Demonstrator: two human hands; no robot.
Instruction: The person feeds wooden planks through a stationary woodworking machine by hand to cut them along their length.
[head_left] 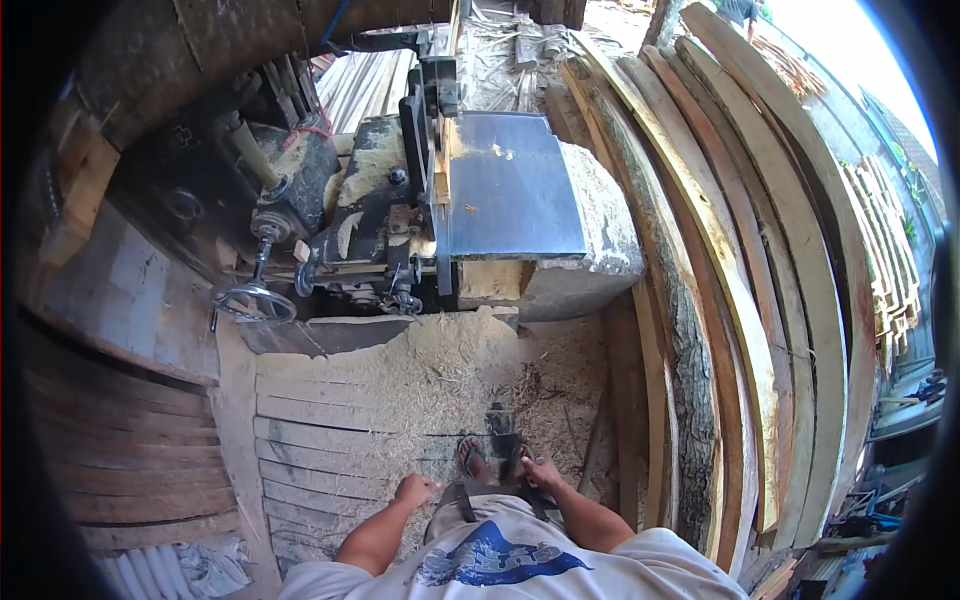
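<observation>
My left hand is held in front of my waist, its fingers curled closed. My right hand is also curled closed, to the right over my sandalled foot. Whether either hand holds anything small is hidden. Dark straps hang at my waist between the two hands. Ahead, apart from both hands, stands a saw machine with a smooth metal table, bits of wood and dust on it. A narrow strip of wood stands by the table's left edge. A metal handwheel is on the machine's left side.
Long rough planks, one a bark-edged slab, lean along the right. A sawdust heap covers the floor before the machine. Stacked dark boards lie at left. More sawn pieces stand far right; a person is in the distance.
</observation>
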